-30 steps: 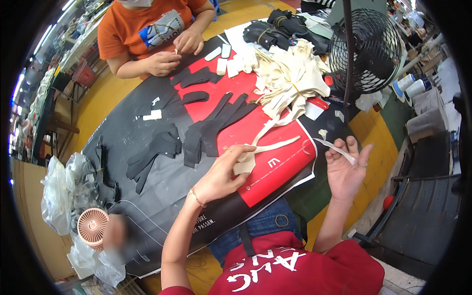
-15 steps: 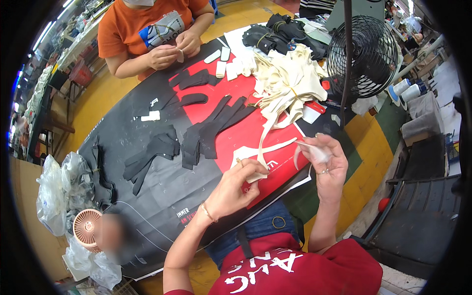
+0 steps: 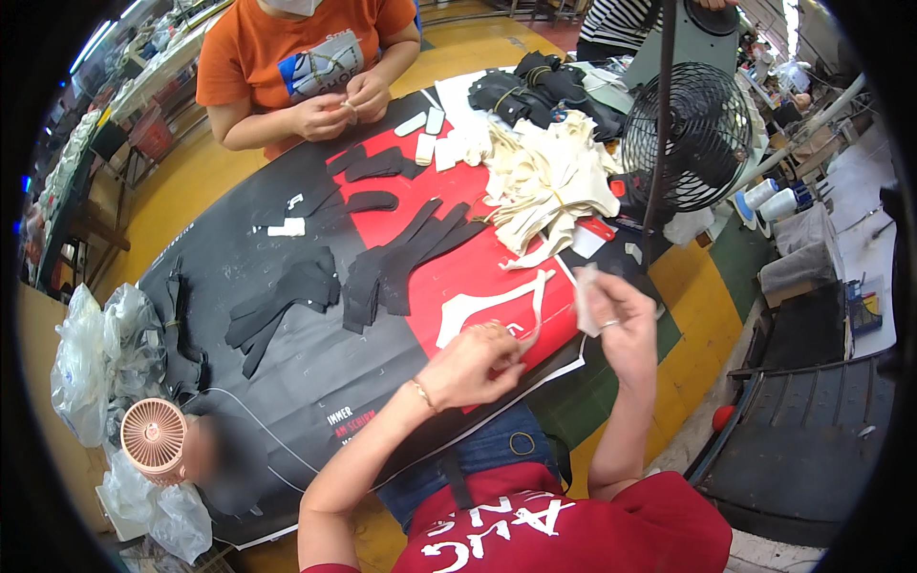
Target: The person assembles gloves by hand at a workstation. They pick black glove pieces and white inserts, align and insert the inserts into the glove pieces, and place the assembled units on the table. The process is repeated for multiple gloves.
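My left hand (image 3: 470, 371) is closed at the table's near edge, its fingers pinching a narrow cream fabric strip (image 3: 537, 320) that stands up from the fingertips. Just beyond it, a flat cream cut piece of fabric (image 3: 465, 307) lies on the red part of the table cover. To the right, my right hand (image 3: 623, 320) is raised, thumb and fingers closed on a small thin white piece (image 3: 585, 298). Its exact kind is unclear. A heap of cream fabric pieces (image 3: 549, 181) tied with a band lies beyond both hands.
Black fabric strips (image 3: 382, 263) lie mid-table on the cover (image 3: 315, 382). Across the table, a person in orange (image 3: 287, 67) handles something small. A black fan (image 3: 693, 134) stands at the right, a small pink fan (image 3: 155, 439) and plastic bags (image 3: 86, 368) at the left.
The cream strip at my left hand no longer trails back to the heap and now stands short above the fingers. The white piece in my right hand has turned upright. The whole view has shifted slightly.
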`<state>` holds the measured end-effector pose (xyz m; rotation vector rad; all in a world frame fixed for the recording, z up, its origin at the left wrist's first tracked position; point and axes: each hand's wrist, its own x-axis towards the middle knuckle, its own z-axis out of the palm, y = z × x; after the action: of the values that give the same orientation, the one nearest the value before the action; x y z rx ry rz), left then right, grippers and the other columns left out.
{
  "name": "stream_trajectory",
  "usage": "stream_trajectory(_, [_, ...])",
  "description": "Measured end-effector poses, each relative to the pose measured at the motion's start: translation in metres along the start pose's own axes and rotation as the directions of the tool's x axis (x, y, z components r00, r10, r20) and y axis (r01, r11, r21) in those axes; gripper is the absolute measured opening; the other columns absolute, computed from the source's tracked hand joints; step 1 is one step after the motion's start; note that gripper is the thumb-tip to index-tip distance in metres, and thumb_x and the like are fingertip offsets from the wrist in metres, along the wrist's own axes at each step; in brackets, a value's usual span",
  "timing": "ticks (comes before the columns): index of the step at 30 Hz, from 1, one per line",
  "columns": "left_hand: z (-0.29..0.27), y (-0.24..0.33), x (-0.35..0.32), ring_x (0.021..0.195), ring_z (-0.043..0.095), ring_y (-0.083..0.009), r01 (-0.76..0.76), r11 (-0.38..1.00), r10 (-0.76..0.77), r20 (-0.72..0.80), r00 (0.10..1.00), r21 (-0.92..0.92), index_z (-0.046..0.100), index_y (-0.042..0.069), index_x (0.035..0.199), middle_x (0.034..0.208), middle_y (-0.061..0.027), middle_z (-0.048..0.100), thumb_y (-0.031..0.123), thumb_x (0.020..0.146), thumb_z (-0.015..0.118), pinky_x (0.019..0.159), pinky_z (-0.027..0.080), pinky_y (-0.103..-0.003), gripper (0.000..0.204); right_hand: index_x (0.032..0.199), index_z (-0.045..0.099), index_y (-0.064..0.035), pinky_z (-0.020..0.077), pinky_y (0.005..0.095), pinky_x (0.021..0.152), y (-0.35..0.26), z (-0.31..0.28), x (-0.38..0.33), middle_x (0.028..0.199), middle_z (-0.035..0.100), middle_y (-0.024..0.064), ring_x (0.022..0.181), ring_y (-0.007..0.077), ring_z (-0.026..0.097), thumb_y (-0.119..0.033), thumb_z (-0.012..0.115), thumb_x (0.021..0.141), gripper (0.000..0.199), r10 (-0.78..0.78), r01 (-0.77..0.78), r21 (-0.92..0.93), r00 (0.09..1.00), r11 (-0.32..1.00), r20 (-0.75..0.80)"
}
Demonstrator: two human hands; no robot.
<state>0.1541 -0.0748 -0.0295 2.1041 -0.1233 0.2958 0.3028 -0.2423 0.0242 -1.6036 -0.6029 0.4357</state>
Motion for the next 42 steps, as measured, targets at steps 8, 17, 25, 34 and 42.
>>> stream_trajectory(8, [-0.030,-0.008,-0.022,0.102,0.060,-0.0234,0.097,0.956,-0.076,-0.086,0.993,0.277,0.067,0.010,0.085,0.093,-0.0038,0.065,0.022,0.080,0.076,0.100,0.034,-0.045,0.016,0.140,0.053,-0.0012,0.0463,0.0216,0.065,0.002,0.035,0.007,0.082,0.057,-0.0013,0.070,0.0033,0.051,-0.011,0.059,0.101,0.041,0.068,-0.050,-0.064,0.945,0.997,0.320])
stream_trajectory(17, [-0.025,0.039,-0.022,0.098,0.063,-0.0142,0.166,0.896,-0.331,-0.372,0.867,-0.412,0.063,-0.001,0.125,0.109,-0.0076,0.068,0.014,0.095,0.067,0.089,0.048,-0.032,0.034,0.142,0.045,-0.0060,0.0348,0.0232,0.054,0.013,0.051,-0.013,0.071,0.046,-0.0040,0.054,0.0052,0.039,-0.027,0.031,0.110,0.040,0.172,-0.791,0.607,0.589,-0.076,0.790])
stream_trajectory(25, [-0.026,0.031,-0.030,0.078,0.062,-0.0054,0.189,0.587,-0.568,-0.235,0.789,-0.787,0.066,-0.002,0.101,0.090,-0.0029,0.069,0.011,0.094,0.070,0.070,0.049,-0.020,0.015,0.131,0.048,-0.0036,0.0375,0.0225,0.060,0.015,0.067,-0.034,0.083,0.054,0.0001,0.062,0.0072,0.046,-0.027,0.031,0.110,0.036,0.114,-0.843,0.517,0.505,-0.146,0.855])
stream_trajectory(34, [-0.021,0.043,-0.069,0.077,0.069,-0.0139,0.027,0.521,-0.683,-0.398,0.612,-0.853,0.066,-0.003,0.097,0.089,-0.0105,0.073,0.008,0.092,0.072,0.067,0.053,-0.023,0.013,0.093,0.067,0.0001,0.0512,0.0300,0.064,-0.025,0.064,-0.051,0.088,0.064,0.0119,0.076,0.0229,0.065,-0.003,0.070,0.088,0.007,-0.404,0.415,-0.336,0.909,0.846,0.105])
stream_trajectory(42, [0.003,0.073,-0.068,0.100,0.065,-0.0149,0.068,0.748,-0.523,-0.524,0.672,-0.660,0.072,-0.005,0.109,0.113,-0.0116,0.066,-0.002,0.092,0.067,0.088,0.053,-0.027,0.018,0.094,0.065,0.0027,0.0523,0.0365,0.065,-0.033,0.082,-0.052,0.085,0.066,0.0138,0.073,0.0294,0.065,-0.007,0.065,0.092,0.010,-0.377,0.526,-0.295,0.817,0.798,0.437])
